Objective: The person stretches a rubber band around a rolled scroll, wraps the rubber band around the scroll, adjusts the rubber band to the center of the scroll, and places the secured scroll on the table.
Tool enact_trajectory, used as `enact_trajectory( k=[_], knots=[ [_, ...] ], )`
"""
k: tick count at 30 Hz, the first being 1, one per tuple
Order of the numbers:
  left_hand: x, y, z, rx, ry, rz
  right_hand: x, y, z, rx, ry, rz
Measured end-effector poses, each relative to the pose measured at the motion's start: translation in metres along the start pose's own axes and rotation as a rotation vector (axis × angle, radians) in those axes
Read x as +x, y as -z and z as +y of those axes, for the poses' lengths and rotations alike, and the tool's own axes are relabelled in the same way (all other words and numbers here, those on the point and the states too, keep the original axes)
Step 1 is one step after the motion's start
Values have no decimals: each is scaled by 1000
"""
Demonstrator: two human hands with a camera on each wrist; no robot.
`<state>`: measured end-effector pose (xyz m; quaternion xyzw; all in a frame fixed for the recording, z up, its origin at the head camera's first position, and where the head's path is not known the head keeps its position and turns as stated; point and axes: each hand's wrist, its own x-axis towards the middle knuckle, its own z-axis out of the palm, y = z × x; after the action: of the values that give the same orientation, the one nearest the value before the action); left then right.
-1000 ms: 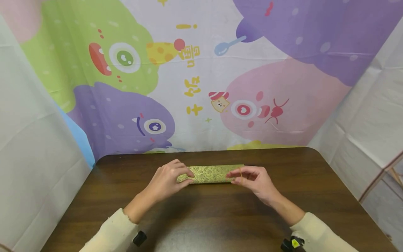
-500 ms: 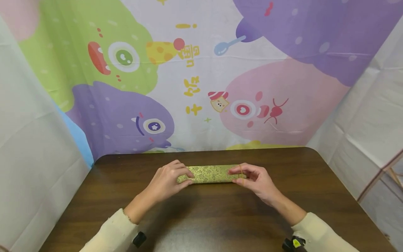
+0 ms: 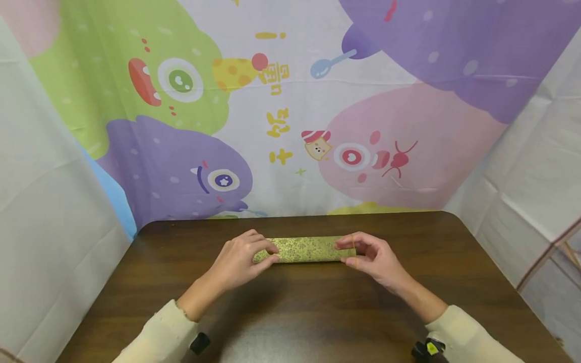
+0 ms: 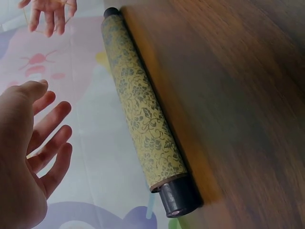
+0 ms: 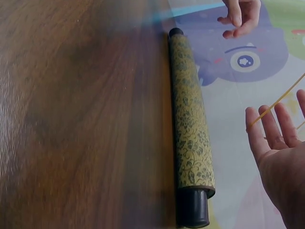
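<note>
A rolled-up hanging scroll (image 3: 308,250), gold with a dark floral pattern, lies crosswise on the brown table. Its black end knob (image 4: 181,196) shows in the left wrist view, and the other end knob (image 5: 194,209) in the right wrist view. Over the scroll's left part hovers my left hand (image 3: 242,259), fingers loosely bent and holding nothing. My right hand (image 3: 376,259) is held over the right end, its fingers spread. A thin yellow rubber band (image 5: 286,92) is stretched around those fingers. Both wrist views show the hands apart from the scroll.
The wooden table (image 3: 290,312) has rounded far corners. Behind it hangs a curtain (image 3: 290,191) printed with cartoon monsters. White cloth walls (image 3: 50,212) close off both sides.
My right hand, with the rubber band on its fingers, has shifted slightly to the right. The left hand stays almost in place, and the scroll lies as before.
</note>
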<state>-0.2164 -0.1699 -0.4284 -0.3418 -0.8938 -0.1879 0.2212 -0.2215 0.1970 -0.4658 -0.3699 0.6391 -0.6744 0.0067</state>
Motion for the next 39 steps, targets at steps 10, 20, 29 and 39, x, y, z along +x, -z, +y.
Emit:
enact_trajectory(
  k=[10, 20, 29, 39],
  knots=[
    [-2, 3, -3, -19, 23, 5, 1, 11, -5, -86, 64, -23],
    [-3, 5, -5, 6, 31, 5, 3, 20, -18, -551, 70, -40],
    [-5, 4, -5, 5, 59, -36, 2, 28, -22, -773, 156, -86],
    [-6, 1, -8, 12, 64, -46, 0, 33, -21, -894, 220, -130]
  ],
)
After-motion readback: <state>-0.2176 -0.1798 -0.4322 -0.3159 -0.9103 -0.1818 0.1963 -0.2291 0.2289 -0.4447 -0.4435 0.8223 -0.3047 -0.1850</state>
